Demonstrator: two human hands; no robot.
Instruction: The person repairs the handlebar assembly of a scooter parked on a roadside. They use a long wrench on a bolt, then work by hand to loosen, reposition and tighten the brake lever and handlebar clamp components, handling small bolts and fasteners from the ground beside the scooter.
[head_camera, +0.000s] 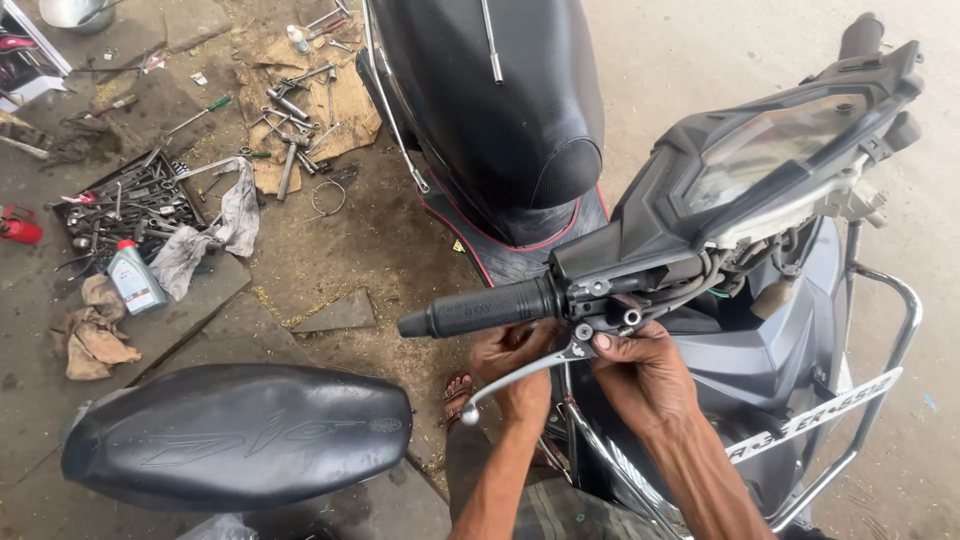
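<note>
A grey scooter's handlebar with a black rubber grip (480, 308) reaches left from the instrument housing (770, 165). Below the grip a silver brake lever (520, 378) hangs at its pivot bracket (600, 320). My left hand (515, 365) is under the lever, fingers curled around its inner part. My right hand (640, 365) pinches the lever's pivot end just beneath the bracket bolts. Loose cables show under the opened housing.
A detached black scooter seat (235, 435) lies on the ground at lower left. A tray of tools (125, 205), rags, a grey oil bottle (133, 278) and wrenches on cardboard (300, 100) are spread at upper left. The scooter's own seat (500, 110) is ahead; a chrome guard rail (890, 340) stands right.
</note>
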